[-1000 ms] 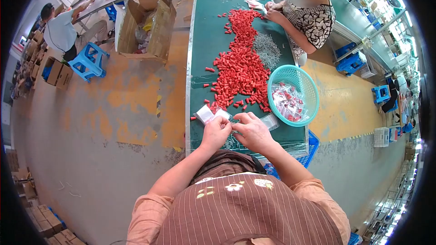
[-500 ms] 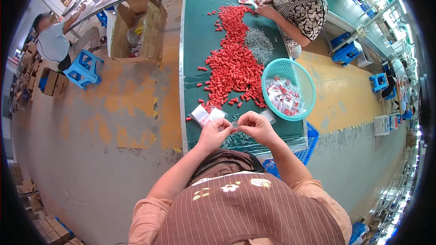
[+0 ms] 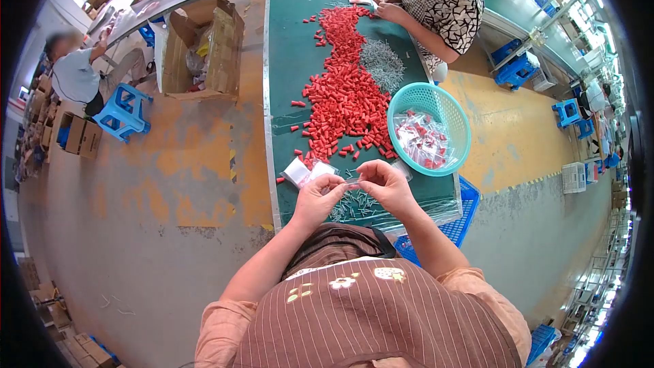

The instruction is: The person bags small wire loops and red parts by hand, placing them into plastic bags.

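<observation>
What looks like a small clear bag (image 3: 352,182) spans from my left hand (image 3: 317,200) to my right hand (image 3: 387,187), fingers pinched on it at both sides. I judge it light, limp and slippery, best gripped by the corners. Below lie screws (image 3: 355,207); beyond, red plugs (image 3: 340,112) cover the desk (image 3: 285,82).

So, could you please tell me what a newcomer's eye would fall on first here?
The bright red heap of small pieces running down the middle of the green table would probably catch the eye first. To its right, at the table's edge, stands a turquoise basket of clear bags showing red inside. At the near end, the left hand and right hand pinch what looks like a small clear bag.
</observation>
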A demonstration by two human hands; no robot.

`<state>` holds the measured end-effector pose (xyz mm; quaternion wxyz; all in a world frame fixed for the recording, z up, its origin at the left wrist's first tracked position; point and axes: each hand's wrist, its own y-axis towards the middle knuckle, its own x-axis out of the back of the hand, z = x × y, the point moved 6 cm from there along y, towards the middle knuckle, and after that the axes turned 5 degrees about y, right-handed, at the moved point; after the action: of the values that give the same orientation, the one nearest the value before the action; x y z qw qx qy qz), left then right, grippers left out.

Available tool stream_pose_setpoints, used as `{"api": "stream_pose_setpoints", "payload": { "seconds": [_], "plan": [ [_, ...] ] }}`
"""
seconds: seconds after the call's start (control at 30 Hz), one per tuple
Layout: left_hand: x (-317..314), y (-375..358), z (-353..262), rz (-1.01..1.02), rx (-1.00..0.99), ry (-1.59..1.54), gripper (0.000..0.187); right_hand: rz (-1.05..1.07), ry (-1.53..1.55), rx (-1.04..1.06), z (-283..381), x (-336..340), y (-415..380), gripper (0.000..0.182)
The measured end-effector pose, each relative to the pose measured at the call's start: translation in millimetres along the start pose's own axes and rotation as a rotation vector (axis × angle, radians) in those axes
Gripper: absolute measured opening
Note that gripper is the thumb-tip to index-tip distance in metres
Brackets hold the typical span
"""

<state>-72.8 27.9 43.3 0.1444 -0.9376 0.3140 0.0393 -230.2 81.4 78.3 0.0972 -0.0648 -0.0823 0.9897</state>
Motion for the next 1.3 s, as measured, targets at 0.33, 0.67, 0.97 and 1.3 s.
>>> {"api": "stream_pose_setpoints", "payload": {
  "seconds": [0.33, 0.67, 0.97, 1.3],
  "plan": [
    [-8.3, -4.5, -26.2, -0.028, -0.029, 0.299, 0.019, -0.091, -0.153, 0.061, 9.3, 3.5, -4.3, 0.024],
    [-5.5, 9.5, -3.5, -0.031, -0.251, 0.044, 0.010, -0.084, -0.011, 0.090, -28.3, 23.4, 9.9, 0.020],
    [1.2, 5.2, -4.4, -0.104, -0.316, 0.030, 0.005, 0.001, 0.035, 0.104, -44.5, 25.9, 25.1, 0.019],
    [23.4, -8.0, -3.5, -0.197, -0.310, -0.053, 0.005, 0.113, -0.129, 0.108, -8.7, -21.6, 27.5, 0.030]
  ]
}}
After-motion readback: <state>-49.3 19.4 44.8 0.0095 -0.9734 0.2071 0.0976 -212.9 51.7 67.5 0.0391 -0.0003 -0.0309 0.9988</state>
